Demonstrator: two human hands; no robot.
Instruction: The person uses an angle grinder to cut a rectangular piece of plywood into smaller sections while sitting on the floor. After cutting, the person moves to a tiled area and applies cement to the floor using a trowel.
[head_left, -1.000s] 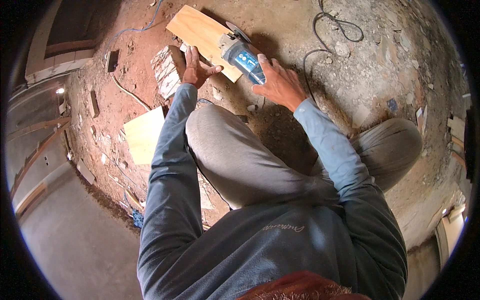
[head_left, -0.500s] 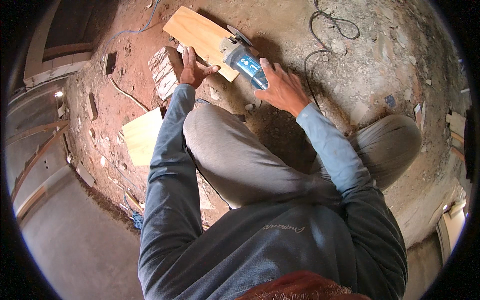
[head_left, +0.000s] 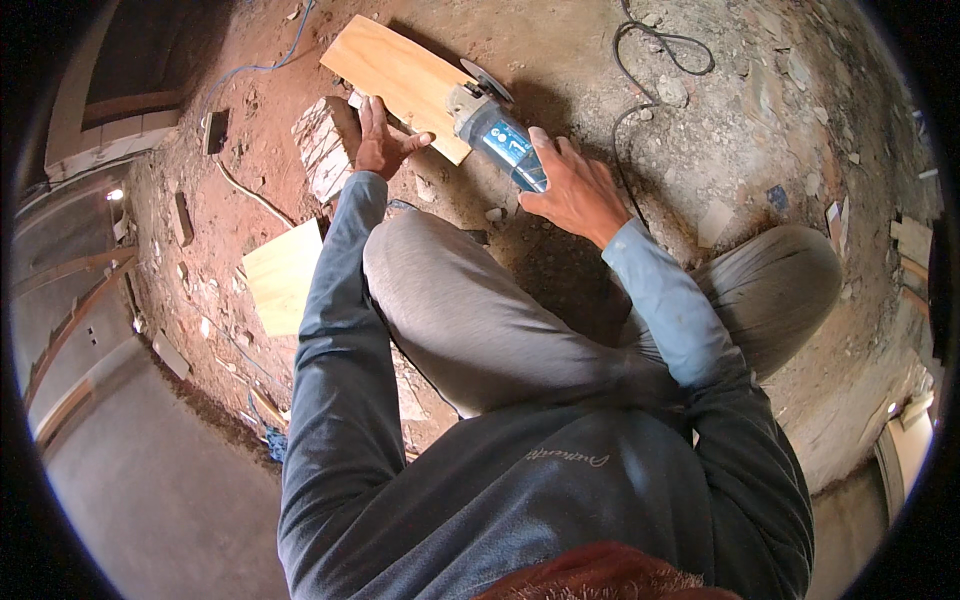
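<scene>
A long light-brown wooden board or tile (head_left: 400, 75) lies slantwise in front of me. My right hand (head_left: 580, 195) is closed around the body of a blue angle grinder (head_left: 505, 145). Its disc (head_left: 487, 80) stands on edge at the right side of the board, partly hidden by the grinder's head. Against the board's near edge rests my left hand (head_left: 385, 145), fingers stretched forward and thumb spread toward the grinder. Just left of that hand sits a rough, ridged block (head_left: 325, 148), apart from the grinder. Whether the disc spins, I cannot tell.
A dark cable (head_left: 622, 120) loops over the rubble at right. A second light-brown piece (head_left: 283, 280) lies beside my left forearm. A blue cord (head_left: 265, 65) runs across the far-left dirt. Small wood scraps (head_left: 182, 220) and stones litter the ground around my folded legs (head_left: 480, 310).
The grinder and my right hand have shifted slightly right and toward me, bringing the disc farther along the board's right edge. My left hand stays at the near edge.
</scene>
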